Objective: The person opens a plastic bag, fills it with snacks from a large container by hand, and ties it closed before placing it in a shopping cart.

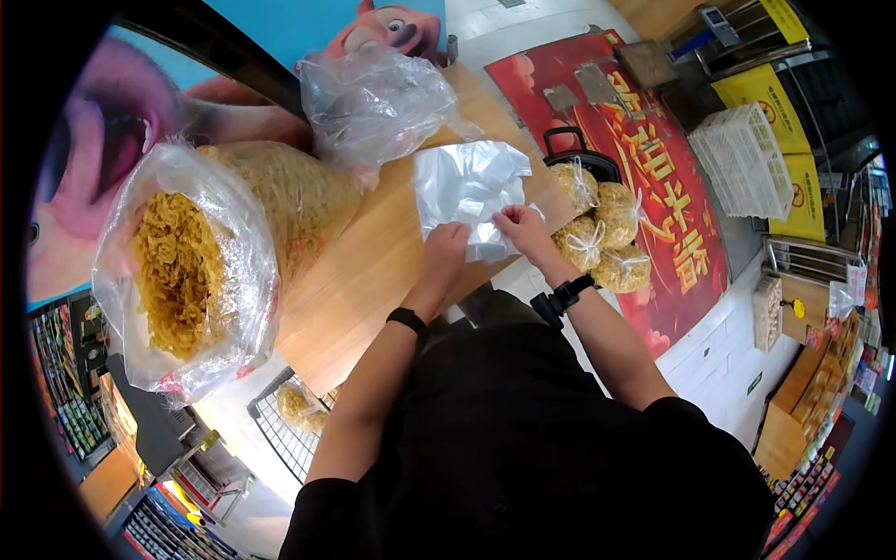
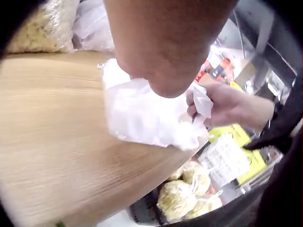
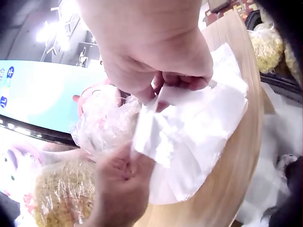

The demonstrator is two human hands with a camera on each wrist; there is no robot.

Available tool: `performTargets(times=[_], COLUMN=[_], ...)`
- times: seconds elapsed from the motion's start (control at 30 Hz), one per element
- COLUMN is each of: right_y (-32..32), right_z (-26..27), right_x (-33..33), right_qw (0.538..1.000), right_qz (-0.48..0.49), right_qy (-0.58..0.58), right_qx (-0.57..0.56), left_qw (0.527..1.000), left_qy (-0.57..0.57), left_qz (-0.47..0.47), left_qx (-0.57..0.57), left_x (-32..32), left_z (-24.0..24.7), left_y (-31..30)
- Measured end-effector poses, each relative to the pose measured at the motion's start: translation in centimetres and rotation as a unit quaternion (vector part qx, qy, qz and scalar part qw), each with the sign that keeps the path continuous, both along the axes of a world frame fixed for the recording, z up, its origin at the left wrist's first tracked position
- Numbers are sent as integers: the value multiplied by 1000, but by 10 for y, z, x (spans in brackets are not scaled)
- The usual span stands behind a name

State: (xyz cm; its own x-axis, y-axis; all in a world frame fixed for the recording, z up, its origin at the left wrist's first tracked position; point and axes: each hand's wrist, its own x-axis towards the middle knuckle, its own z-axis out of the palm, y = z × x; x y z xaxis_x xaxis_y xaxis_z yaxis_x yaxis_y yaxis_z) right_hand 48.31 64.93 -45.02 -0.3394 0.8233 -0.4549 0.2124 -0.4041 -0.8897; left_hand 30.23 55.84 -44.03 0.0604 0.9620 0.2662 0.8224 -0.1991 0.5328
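A flat stack of thin white plastic bags (image 1: 467, 182) lies at the table's near edge, its near side lifted between the hands. My left hand (image 1: 446, 250) touches its near left corner in the head view; its fingertips are hidden in the left wrist view. With curled fingers my right hand (image 1: 525, 231) pinches the bag's near right edge, also seen in the right wrist view, where the hand (image 3: 161, 56) holds the white plastic (image 3: 199, 123). To the left, a large clear sack (image 1: 257, 271) stands open, full of yellow curly dried food (image 1: 177, 271).
Crumpled clear plastic (image 1: 373, 107) lies on the wooden table (image 1: 345, 289) at the back. Several tied bags of the yellow food (image 1: 616, 215) sit in a black basket (image 1: 583, 154) right of the table. A wire cart (image 1: 280, 420) stands below left, a white crate stack (image 1: 742, 159) at right.
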Motion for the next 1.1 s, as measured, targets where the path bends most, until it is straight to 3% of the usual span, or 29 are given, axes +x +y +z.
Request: performTargets(times=[0.17, 0.27, 0.37, 0.47, 0.57, 0.77, 0.87, 0.97, 1.07, 1.1], right_y=[5, 1, 6, 8, 11, 17, 23, 27, 27, 28], right_z=[10, 26, 19, 30, 49, 47, 29, 35, 41, 41], right_x=[7, 3, 16, 12, 12, 24, 34, 37, 35, 36], right_qw=[998, 999, 987, 977, 971, 960, 968, 964, 975, 986], right_qz=[38, 13, 49, -23, -35, 4, -2, -14, -45, -12], right_qy=[-33, 18, 49, 133, 136, 166, 132, 182, 147, 119], right_qx=[-24, -45, -145, -165, -193, -227, -213, -194, -163, -114], left_qw=[993, 981, 970, 964, 913, 919, 879, 886, 927, 930], left_qy=[-111, -136, -88, -238, -347, -215, -384, -391, -330, -326], left_qz=[23, 51, -26, -27, 9, 41, 52, 28, 32, 48], left_qx=[-34, -129, -223, -113, -213, -327, -278, -248, -175, -162], left_x=[-9, -11, -23, -19, -17, -27, -26, -29, -28, -28], left_z=[20, 34, 56, 46, 53, 77, 68, 64, 66, 69], left_y=[6, 13, 22, 18, 13, 22, 20, 20, 26, 29])
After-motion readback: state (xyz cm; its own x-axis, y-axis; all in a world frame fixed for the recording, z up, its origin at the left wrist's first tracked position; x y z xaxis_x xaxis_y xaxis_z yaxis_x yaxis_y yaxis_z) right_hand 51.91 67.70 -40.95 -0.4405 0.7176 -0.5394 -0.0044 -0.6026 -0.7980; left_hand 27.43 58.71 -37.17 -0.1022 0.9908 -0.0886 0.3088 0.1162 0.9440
